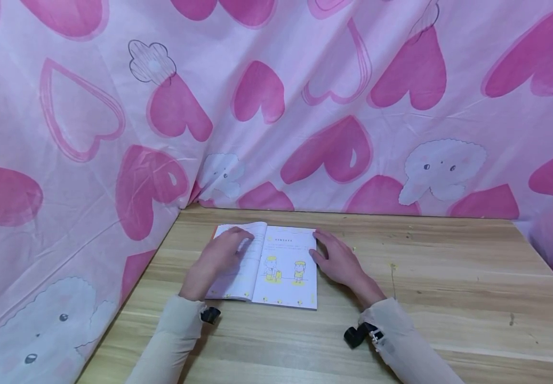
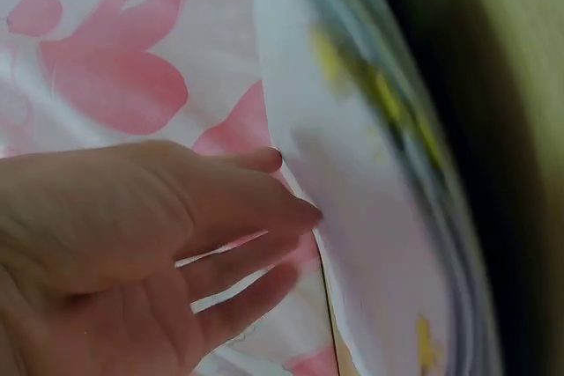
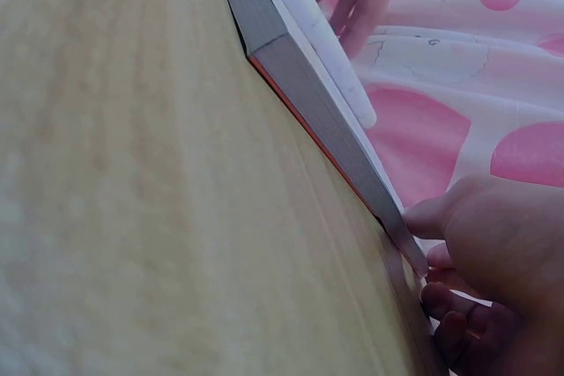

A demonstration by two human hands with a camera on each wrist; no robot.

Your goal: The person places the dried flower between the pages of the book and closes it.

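Note:
An open book (image 1: 283,266) lies on the wooden table, with yellow cartoon figures on its right page. My left hand (image 1: 223,253) is over the left page, its fingers loosely extended. In the left wrist view, the fingertips of that left hand (image 2: 211,235) touch the curved white page (image 2: 352,182). My right hand (image 1: 341,260) holds the book's right edge near the far corner. From the right wrist, its thumb (image 3: 427,216) lies on the page edge and the other fingers bend beside the thick page block (image 3: 326,103).
The wooden table (image 1: 449,298) extends to the right of the book. A pink heart-patterned cloth (image 1: 257,149) hangs behind the table and along its left side. Black straps with small devices (image 1: 355,336) sit at both sleeve cuffs.

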